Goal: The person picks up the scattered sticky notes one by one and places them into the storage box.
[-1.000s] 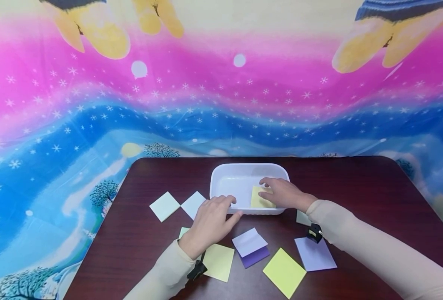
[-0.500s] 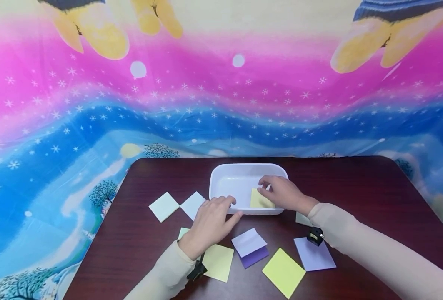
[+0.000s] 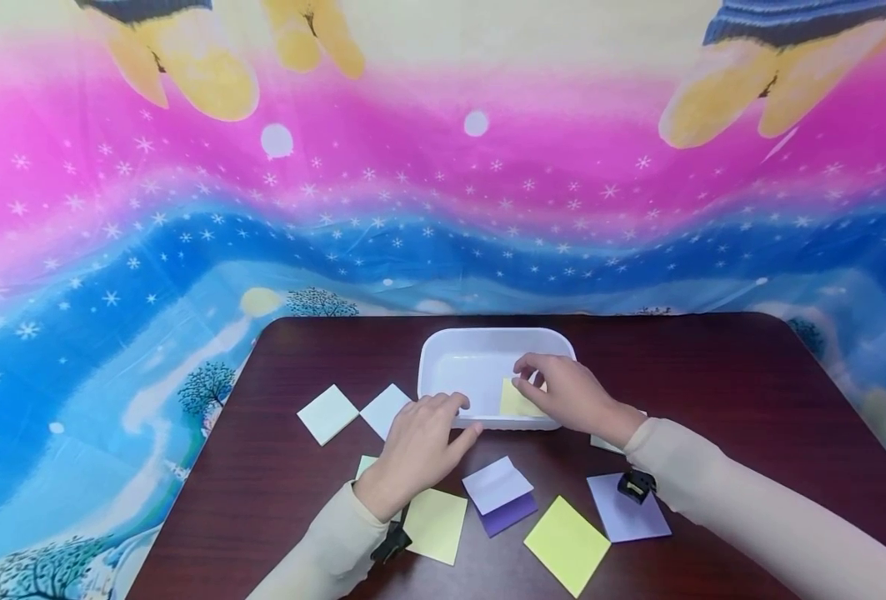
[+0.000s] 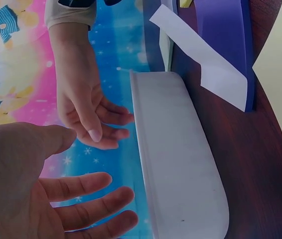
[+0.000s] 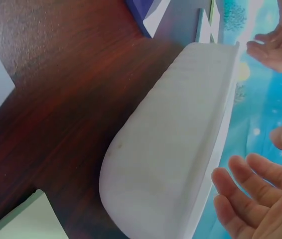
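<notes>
A white plastic tub [image 3: 467, 367] stands near the table's far side, with a yellow sticky note pad [image 3: 518, 398] inside at its front right. Over that pad hovers my right hand [image 3: 573, 396], fingers loosely bent and nothing between them; they partly hide the pad's right side. My left hand [image 3: 416, 450] is at the tub's front left corner, its fingertips by the rim, holding nothing. In the left wrist view, the fingers of the left hand [image 4: 88, 199] are spread and relaxed beside the tub wall. The right wrist view shows the right hand's fingers [image 5: 253, 199] slightly bent above the rim.
Around the tub on the dark table [image 3: 713, 383] lie a pale green pad [image 3: 327, 414], a white pad [image 3: 385, 408], a yellow pad [image 3: 438, 525], a purple pad [image 3: 513, 515] with a lifted lavender sheet, a bright yellow pad [image 3: 567, 546] and a lavender pad [image 3: 630, 521]. A patterned cloth hangs behind.
My right hand has drawn a little down and rightward within the tub area, its fingers bending closer together. The left hand and the pads have stayed put.
</notes>
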`<state>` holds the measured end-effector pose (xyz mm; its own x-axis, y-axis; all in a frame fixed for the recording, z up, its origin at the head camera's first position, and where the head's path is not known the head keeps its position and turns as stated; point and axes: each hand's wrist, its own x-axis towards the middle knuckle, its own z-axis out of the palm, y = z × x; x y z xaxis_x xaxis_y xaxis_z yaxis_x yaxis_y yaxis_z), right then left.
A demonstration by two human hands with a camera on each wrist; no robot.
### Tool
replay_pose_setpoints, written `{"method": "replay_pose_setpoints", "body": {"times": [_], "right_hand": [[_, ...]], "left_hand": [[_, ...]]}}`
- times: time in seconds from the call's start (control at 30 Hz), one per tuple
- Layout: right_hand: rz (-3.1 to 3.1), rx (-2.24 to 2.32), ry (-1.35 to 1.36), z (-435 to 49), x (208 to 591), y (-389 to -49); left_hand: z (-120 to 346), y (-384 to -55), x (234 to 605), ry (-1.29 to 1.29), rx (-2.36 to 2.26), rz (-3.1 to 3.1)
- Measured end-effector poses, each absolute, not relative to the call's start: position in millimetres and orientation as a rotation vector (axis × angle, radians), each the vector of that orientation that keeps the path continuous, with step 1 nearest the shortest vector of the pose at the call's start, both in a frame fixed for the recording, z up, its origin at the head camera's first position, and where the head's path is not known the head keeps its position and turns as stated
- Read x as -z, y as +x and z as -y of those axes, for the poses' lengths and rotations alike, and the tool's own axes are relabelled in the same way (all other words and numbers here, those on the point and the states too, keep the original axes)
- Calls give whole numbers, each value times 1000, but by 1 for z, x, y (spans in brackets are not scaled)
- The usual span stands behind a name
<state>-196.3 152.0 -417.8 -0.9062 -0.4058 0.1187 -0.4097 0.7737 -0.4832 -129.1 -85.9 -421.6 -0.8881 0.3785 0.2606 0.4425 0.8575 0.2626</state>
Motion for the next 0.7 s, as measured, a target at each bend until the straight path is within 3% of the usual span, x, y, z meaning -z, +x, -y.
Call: {"method": "replay_pose_setpoints", "body": {"times": [0.7], "right_hand": [[2849, -723, 758, -147, 415, -167]], "left_hand": [[88, -126, 421, -624, 465, 2848]]}}
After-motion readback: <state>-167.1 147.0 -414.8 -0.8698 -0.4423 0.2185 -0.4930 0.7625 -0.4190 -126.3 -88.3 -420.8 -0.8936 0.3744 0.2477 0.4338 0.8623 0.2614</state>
